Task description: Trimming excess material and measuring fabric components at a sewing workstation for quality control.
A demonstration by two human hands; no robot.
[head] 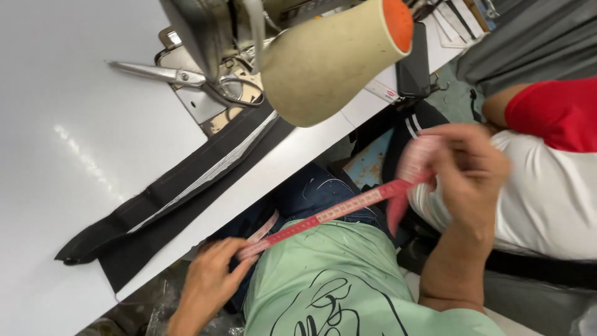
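Red tape measure (pixel 339 211) is pulled straight over the lap, one end pinched in the left hand (pixel 208 280) fingertips, the other clenched in the blurry right hand (pixel 469 168); black fabric strip (pixel 180 186) and scissors (pixel 180 78) sit up on the white table (pixel 74 124).

big glossy white worktable (pixel 74 155) fills 9 to 12 o'clock w/ a bright light glare on it. patch of worn blue-painted floor (pixel 367 168) near center, grey cloth pile (pixel 528 37) at 2 o'clock.
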